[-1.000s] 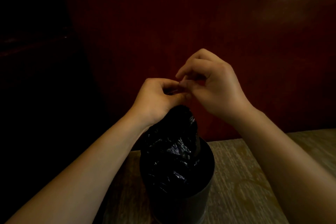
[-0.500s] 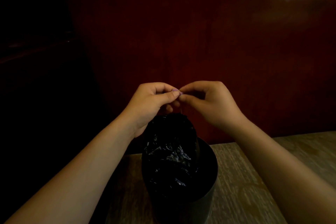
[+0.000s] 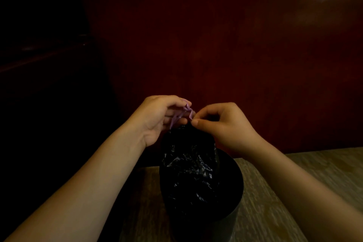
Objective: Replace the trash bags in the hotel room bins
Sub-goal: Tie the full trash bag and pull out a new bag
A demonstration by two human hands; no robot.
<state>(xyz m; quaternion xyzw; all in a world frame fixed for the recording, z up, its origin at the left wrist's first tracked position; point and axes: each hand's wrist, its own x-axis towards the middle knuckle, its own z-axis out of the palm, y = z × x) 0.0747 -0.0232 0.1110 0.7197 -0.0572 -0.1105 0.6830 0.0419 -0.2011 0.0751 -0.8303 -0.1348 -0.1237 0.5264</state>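
Change: since a second ago we see both hands lower, down at the bag's top. The right one no longer arches over the left. They have parted a little, and a purple string now shows between them.
Left hand [image 3: 161,116]: palm turned towards us, fingers curled. We see it hold the string [image 3: 184,112] at its fingertips. The strand runs down across its fingers to the bag's neck.
Right hand [image 3: 222,125]: thumb and forefinger are pinched together on the string's other end, the remaining fingers curled. It sits just above the bag's gathered top.
String: thin and purple, bent in a small loop between the two hands. How it is knotted we cannot tell.
Bag [image 3: 188,167]: black, crinkled and glossy. Its mouth is drawn to a narrow neck right under the hands. Its body stands up out of the bin, towards the bin's left side.
Bin [image 3: 234,214]: round, dark and upright, standing on the floor near the wall.
Floor [image 3: 275,192]: pale wood grain, showing on both sides of the bin.
Wall [image 3: 216,45]: dark red, behind the hands. To the left we see only deep shadow.
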